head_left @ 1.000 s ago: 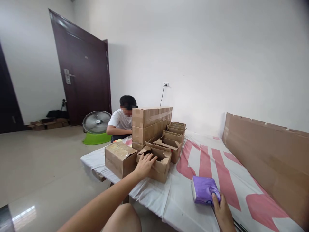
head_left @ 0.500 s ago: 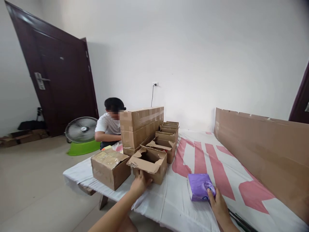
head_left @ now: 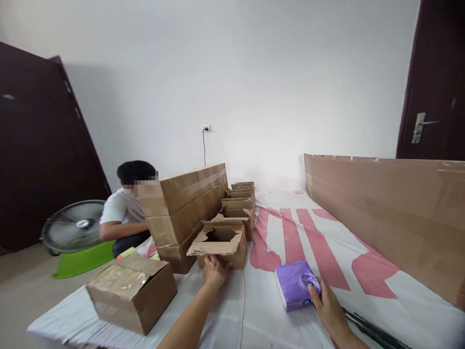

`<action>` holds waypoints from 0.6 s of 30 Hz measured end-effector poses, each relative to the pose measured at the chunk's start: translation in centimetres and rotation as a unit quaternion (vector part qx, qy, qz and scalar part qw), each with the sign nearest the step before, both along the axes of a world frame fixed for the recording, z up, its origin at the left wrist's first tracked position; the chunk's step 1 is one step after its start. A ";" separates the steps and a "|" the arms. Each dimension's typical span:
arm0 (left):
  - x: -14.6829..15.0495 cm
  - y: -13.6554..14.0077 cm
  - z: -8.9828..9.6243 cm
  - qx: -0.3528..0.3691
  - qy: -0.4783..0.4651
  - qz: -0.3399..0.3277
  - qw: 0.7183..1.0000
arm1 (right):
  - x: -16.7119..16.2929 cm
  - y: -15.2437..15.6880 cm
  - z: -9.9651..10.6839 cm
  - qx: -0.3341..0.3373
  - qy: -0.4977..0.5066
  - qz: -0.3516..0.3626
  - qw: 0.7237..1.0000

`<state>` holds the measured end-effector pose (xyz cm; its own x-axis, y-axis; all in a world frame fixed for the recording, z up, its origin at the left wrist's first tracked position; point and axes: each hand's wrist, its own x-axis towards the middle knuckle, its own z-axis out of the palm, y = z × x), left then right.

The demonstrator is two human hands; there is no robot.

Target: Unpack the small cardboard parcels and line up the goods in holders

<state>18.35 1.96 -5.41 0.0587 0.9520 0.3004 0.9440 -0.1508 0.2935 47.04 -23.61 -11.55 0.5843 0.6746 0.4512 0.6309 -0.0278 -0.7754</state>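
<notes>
My left hand (head_left: 215, 271) is at the near side of an open-topped cardboard box (head_left: 238, 247), its fingers curled against the wall beneath the torn front flap. Part of the fingers is hidden by that flap. In my right hand (head_left: 325, 300) is a purple tissue pack (head_left: 295, 283), gripped at its right edge with the thumb on top. The pack is slightly tilted, low over or touching the cloth; I cannot tell which. Behind the front box, several more open cardboard boxes (head_left: 240, 213) stand in a row towards the wall.
Closed cartons (head_left: 181, 206) form a stacked wall left of the row. A separate taped carton (head_left: 132, 291) sits at the near left. Another person (head_left: 125, 211) sits behind the stack, beside a fan (head_left: 82, 225). A long cardboard panel (head_left: 378, 208) borders the cloth (head_left: 269, 320) on the right.
My view has swung to the right. The front box now looks squarer to the row, with a gap between it and the taped carton. The tissue pack has turned slightly in my right hand.
</notes>
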 end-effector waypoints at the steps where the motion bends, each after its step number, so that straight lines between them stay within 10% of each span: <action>1: 0.6 0.4 0.2 -0.008 0.003 0.009 1.000 | -0.1 0.0 0.0 0.001 -0.004 -0.003 1.000; 9: 3.1 2.6 1.2 -0.055 0.023 0.026 0.998 | -0.4 -0.1 0.2 -0.004 -0.020 -0.011 1.000; 18: 1.7 -2.8 2.2 -0.074 0.054 -0.088 0.992 | -0.8 -0.5 1.3 -0.013 0.006 0.002 1.000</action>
